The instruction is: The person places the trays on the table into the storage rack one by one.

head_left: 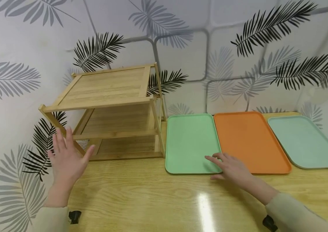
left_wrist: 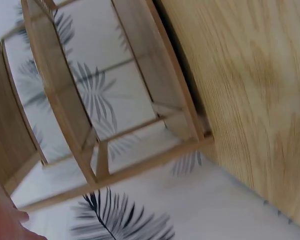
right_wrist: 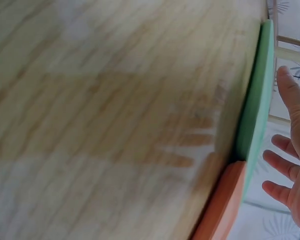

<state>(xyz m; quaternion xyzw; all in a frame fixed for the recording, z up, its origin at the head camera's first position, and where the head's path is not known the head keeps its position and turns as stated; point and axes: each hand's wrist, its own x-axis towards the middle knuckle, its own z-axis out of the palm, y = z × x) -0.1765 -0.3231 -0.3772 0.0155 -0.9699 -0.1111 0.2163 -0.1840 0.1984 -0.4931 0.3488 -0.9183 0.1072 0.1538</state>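
Observation:
My left hand (head_left: 67, 158) is raised with spread fingers before the left front leg of a wooden three-tier shelf (head_left: 108, 105); it holds nothing. In the left wrist view part of that hand (left_wrist: 7, 215) shows at the lower left, beside the shelf (left_wrist: 65, 107). My right hand (head_left: 233, 168), fingers extended and holding nothing, hovers over the near right corner of the green tray (head_left: 193, 141), beside the orange tray (head_left: 249, 141). The right wrist view shows this hand (right_wrist: 297, 155) above the edges of the green tray (right_wrist: 257, 95) and orange tray (right_wrist: 222, 200).
A pale blue-green tray (head_left: 306, 140) lies at the right of the row. All three trays lie on a wood-grain table (head_left: 140, 193). A wall covering (head_left: 181, 58) with leaf prints rises behind the shelf and trays.

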